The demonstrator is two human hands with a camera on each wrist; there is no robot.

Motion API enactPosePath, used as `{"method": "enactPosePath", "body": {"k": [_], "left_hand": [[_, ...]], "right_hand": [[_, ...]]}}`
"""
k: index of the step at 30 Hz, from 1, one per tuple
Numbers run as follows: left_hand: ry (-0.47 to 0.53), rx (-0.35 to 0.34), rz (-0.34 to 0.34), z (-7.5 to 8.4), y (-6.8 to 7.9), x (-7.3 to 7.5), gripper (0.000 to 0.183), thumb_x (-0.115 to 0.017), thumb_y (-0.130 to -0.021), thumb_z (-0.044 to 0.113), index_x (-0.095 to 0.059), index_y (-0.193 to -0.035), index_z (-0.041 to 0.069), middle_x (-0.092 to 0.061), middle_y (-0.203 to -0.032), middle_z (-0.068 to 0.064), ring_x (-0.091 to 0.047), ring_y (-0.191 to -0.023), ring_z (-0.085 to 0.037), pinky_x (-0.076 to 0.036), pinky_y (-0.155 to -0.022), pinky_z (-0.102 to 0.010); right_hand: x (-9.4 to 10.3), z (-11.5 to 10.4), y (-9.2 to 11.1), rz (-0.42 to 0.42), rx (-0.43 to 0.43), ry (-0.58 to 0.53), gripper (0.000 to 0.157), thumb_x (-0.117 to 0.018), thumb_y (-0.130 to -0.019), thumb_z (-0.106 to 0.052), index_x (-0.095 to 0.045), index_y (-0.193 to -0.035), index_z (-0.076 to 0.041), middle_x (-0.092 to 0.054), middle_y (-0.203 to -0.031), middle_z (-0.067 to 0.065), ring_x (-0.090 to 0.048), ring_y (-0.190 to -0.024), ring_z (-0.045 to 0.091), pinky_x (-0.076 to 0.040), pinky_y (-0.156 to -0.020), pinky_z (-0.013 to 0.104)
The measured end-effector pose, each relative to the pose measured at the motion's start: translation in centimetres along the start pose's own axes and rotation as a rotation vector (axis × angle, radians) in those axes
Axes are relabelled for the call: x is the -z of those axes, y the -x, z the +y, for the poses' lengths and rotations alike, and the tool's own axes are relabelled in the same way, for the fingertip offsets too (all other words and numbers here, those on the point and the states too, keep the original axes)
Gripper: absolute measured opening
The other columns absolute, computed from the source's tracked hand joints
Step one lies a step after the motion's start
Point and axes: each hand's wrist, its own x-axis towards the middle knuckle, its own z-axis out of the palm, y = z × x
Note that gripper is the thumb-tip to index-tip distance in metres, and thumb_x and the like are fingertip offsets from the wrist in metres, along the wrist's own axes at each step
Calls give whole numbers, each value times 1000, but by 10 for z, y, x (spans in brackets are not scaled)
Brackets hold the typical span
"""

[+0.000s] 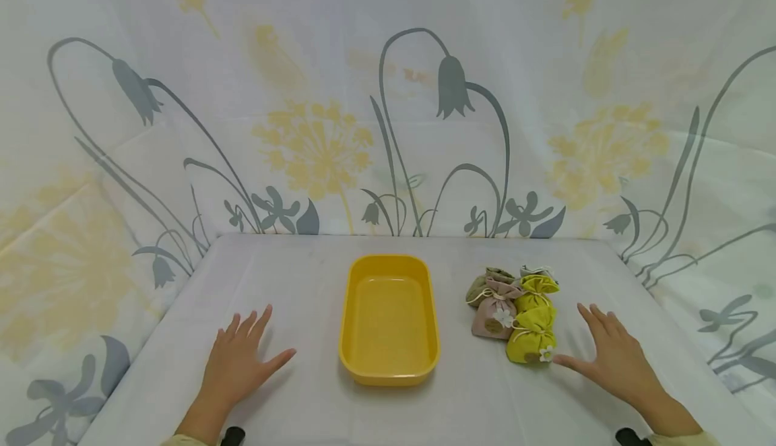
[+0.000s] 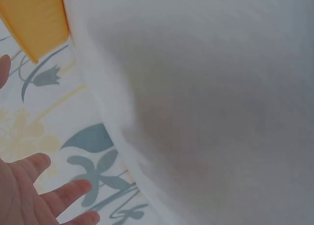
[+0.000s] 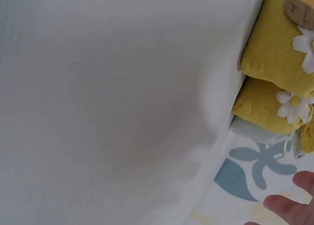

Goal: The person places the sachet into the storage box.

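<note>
A yellow rectangular tray (image 1: 389,375) stands between the two hands in the head view, with nothing in it. To its right sits a cluster of small drawstring pouches: a front yellow-green pouch (image 1: 529,338), another yellow-green one (image 1: 535,306) behind it, a pinkish pouch (image 1: 490,321), an olive pouch (image 1: 476,292) and a partly hidden grey one (image 1: 539,271). My left hand (image 1: 238,362), fingers spread, is left of the tray and holds nothing. My right hand (image 1: 618,362) is also spread and holds nothing; its thumb tip is close to the front pouch's white flower, and I cannot tell whether they touch.
A white cloth covers the table (image 1: 291,277). Behind it and at both sides hangs a pale curtain (image 1: 339,82) printed with grey and yellow flowers. The table's back edge meets this curtain. Round tags and white flowers decorate some pouches.
</note>
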Motion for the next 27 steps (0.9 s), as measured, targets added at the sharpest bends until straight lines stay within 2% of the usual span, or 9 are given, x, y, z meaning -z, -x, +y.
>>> {"method": "enactPosePath", "body": {"k": [5, 12, 19, 23, 27], "left_hand": [[120, 44, -41, 13, -3, 6, 98, -56, -76, 70, -31, -145, 6, -40, -138, -25, -27, -127, -50, -21, -102, -65], [312, 142, -142, 34, -8, 11, 99, -61, -76, 65, -21, -149, 11, -35, -142, -23, -29, -129, -44, -29, -99, -63], [482, 135, -94, 49, -16, 1, 93, -72, -75, 51, -27, -147, 14, -45, -136, -17, -40, -124, -38, -35, -97, -59], [575, 141, -90, 59, -21, -4, 90, -76, -74, 44, -30, -146, 15, -46, -134, -17, -44, -120, -38, -40, -95, -57], [689, 142, -85, 67, -25, -8, 89, -79, -73, 39, -33, -144, 13, -48, -131, -18, -49, -115, -37, -46, -91, -48]], "right_hand": [[2, -11, -5, -3, -6, -81, 104, -71, -73, -55, -25, -141, 9, -28, -135, 39, -27, -119, 57, -26, -83, 75], [2, -22, -13, 9, -20, -178, 102, -72, -73, -52, -27, -139, 10, -29, -136, 38, -28, -120, 55, -26, -92, 69], [2, -30, -16, 18, -42, -255, 96, -72, -76, -49, -30, -140, 9, -28, -137, 36, -26, -122, 55, -26, -91, 70], [1, -34, -15, 59, -45, -288, 90, -73, -76, -46, -34, -137, 9, -33, -134, 35, -30, -120, 53, -29, -90, 69], [-2, -38, -16, 110, -43, -331, 83, -74, -78, -41, -39, -135, 9, -40, -127, 31, -38, -113, 48, -36, -86, 63]]}}
